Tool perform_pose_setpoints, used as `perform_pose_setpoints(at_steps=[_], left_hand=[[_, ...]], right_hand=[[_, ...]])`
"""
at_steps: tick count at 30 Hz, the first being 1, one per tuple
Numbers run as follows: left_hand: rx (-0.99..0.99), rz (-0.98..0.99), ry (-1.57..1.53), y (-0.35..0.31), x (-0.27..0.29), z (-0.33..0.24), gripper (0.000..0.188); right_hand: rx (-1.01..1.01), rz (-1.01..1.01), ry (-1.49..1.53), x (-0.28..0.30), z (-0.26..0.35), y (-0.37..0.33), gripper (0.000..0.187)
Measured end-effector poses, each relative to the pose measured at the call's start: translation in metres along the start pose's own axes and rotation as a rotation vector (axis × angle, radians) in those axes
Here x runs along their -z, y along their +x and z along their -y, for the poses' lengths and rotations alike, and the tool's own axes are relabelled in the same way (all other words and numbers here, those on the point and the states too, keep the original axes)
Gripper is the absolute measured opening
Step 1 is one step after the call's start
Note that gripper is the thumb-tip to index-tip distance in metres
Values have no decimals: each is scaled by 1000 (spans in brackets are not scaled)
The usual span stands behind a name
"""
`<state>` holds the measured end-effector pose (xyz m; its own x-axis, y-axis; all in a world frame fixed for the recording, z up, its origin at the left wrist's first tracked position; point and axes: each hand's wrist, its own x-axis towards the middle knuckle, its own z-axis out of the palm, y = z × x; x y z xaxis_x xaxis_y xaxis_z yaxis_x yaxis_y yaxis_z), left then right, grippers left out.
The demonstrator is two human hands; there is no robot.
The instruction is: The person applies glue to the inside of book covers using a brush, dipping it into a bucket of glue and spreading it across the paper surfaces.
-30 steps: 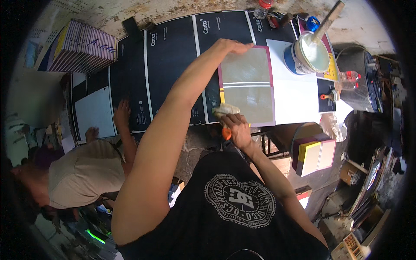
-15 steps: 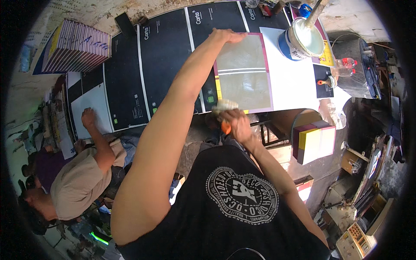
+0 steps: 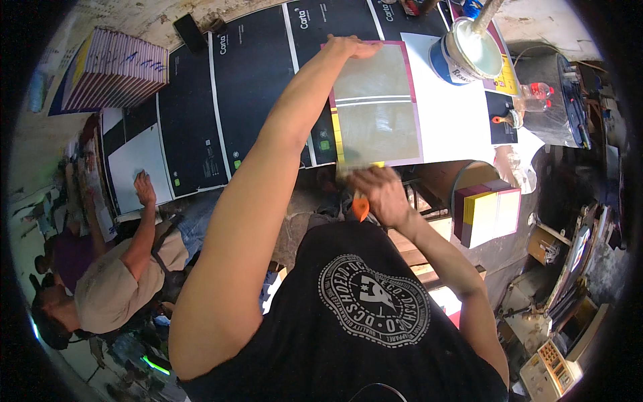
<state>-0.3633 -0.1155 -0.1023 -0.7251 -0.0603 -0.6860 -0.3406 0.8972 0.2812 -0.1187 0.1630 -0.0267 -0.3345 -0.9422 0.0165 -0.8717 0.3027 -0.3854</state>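
A book cover (image 3: 375, 127) lies on the table before me, with two grey boards framed by purple and yellow margins. Across its far edge my left hand (image 3: 349, 47) rests flat, fingers stretched out. My right hand (image 3: 382, 193) is closed round a wide paste brush (image 3: 360, 208) with an orange handle. The brush head, blurred by motion, is at the cover's near left corner; I cannot tell whether it touches. To the cover's right, a white sheet (image 3: 455, 134) reaches under a blue and white bucket (image 3: 450, 65) of pale paste with a stick in it.
Black panels (image 3: 251, 87) cover the table. A stack of books (image 3: 124, 70) stands far left, a phone (image 3: 190, 33) near the back edge. A second brush (image 3: 509, 119) and red-capped bottles (image 3: 536, 97) lie right. Folded covers (image 3: 489, 211) sit below. A co-worker (image 3: 127, 275) sits at left.
My right hand has shifted a little to the right with the brush, and its wrist has turned. My left hand stays on the far edge. The co-worker's hand has moved over the white sheet at left.
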Motion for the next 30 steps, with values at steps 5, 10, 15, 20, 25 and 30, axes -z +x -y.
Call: perform_pose_setpoints(at_steps=[5,10,15,20,25,30], left_hand=[[-6,-18,41,-2,-4,-14,85],[62,-17,-16,5,-5,10,84],[62,-19,30,-7,4,-10,84],[12,-33,111,-10,-1,-28,80],[-21,-104,122,-10,-9,-16,78],[-406,-909,-135,-44,-74,22,47]], right_hand=[[-227,-180,32,-22,-31,24,43],[-32,51,117,-26,24,-2,42],[-53,-271,-19,0,-41,57,46],[-124,-175,39,-42,-67,74,40],[-30,10,73,-45,4,-8,37],[-117,-209,341,-10,-10,-72,27]])
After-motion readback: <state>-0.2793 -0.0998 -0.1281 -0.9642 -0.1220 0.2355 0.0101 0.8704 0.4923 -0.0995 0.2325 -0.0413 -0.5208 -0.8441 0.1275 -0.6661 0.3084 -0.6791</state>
